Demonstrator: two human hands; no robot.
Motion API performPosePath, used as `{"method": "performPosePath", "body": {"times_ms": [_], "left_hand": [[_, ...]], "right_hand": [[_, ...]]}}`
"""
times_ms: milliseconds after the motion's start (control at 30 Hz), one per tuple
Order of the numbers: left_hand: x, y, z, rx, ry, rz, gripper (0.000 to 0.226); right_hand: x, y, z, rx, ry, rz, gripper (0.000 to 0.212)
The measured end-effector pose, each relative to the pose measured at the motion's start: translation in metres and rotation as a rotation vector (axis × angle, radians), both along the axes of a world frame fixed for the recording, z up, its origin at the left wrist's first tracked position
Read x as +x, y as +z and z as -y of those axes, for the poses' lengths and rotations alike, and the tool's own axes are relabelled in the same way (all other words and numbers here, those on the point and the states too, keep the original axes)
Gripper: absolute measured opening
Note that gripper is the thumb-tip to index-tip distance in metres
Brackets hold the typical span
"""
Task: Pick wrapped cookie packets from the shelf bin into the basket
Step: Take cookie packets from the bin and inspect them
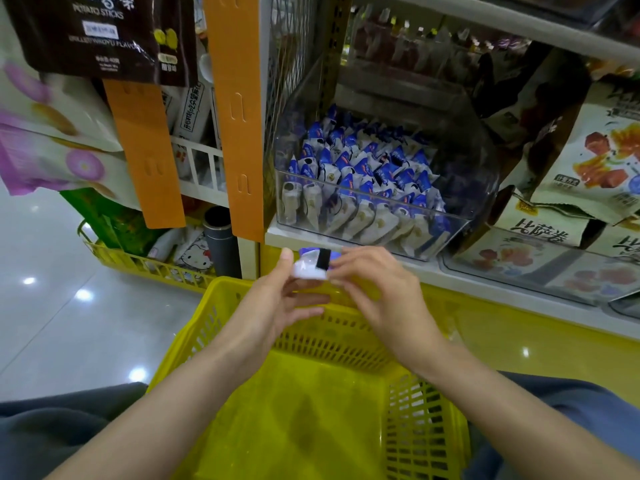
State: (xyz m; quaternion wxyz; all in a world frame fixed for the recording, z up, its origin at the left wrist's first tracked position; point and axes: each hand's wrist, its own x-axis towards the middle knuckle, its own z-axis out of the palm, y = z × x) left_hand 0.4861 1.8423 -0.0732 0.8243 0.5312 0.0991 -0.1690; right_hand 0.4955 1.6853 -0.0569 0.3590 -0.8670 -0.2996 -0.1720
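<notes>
**One cookie packet held over the basket**

A store shelf (pixel 450 280) filled the upper right of the view, with a glossy pale floor (pixel 69 323) to its left. Below the shelf edge and directly in front of the person sat a yellow plastic basket (pixel 207 334) with slotted walls; no packet could be made out on its floor.

On the shelf stood a clear plastic bin (pixel 471 157), open at the top and heaped with blue-and-white wrapped cookie packets (pixel 363 164). Printed snack bags (pixel 595 157) were stacked just beside the bin on the right, and orange hanging strips (pixel 235 116) hung down on its left.

Both bare forearms reached forward over the basket. The left hand (pixel 277 306) had its thumb raised against the left end of a single packet (pixel 311 265), pinching it, with the other fingers stretched underneath. The right hand (pixel 377 292) had its fingertips curled onto the packet's right end.

That packet, white with a blue top and a dark stripe, was held between the two hands above the basket's far rim, just below the front of the bin and touching neither.
</notes>
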Motion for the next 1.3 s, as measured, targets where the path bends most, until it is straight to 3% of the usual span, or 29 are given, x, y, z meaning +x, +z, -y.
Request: {"method": "performPosePath", "body": {"times_ms": [67, 167, 367, 500, 633, 833, 967, 1167, 1300], "left_hand": [[0.001, -0.001, -0.004, -0.087, 0.04, 0.013, 0.041], [0.001, -0.004, -0.009, -0.008, 0.078, 0.083, 0.025], [-0.001, -0.004, -0.006, 0.109, 0.04, 0.177, 0.031], [-0.005, -0.005, 0.0, 0.263, 0.02, 0.294, 0.031], [-0.007, -0.008, 0.002, 0.661, 0.152, 0.526, 0.044], [-0.009, -0.013, -0.005, 0.925, 0.041, 0.661, 0.04], [-0.011, -0.011, -0.004, 0.832, -0.053, 0.63, 0.035], [-0.011, -0.006, -0.002, 0.659, -0.009, 0.517, 0.027], [-0.011, -0.006, -0.005, 0.708, 0.0, 0.529, 0.009]], "right_hand": [[-0.003, -0.004, -0.001, -0.225, 0.087, 0.169, 0.009], [-0.005, -0.006, -0.003, -0.261, 0.099, 0.123, 0.013], [-0.005, -0.002, -0.009, 0.305, -0.179, -0.541, 0.026], [0.001, 0.002, -0.009, 0.562, -0.115, -0.897, 0.024], [-0.002, -0.001, -0.011, 0.569, -0.107, -0.892, 0.014], [-0.003, -0.005, -0.015, 0.556, -0.119, -0.91, 0.012], [-0.002, -0.007, -0.013, 0.525, -0.134, -0.885, 0.018], [-0.005, -0.005, -0.013, 0.535, 0.021, -0.871, 0.012], [-0.009, -0.01, -0.013, 0.343, 0.001, -0.739, 0.021]]}}
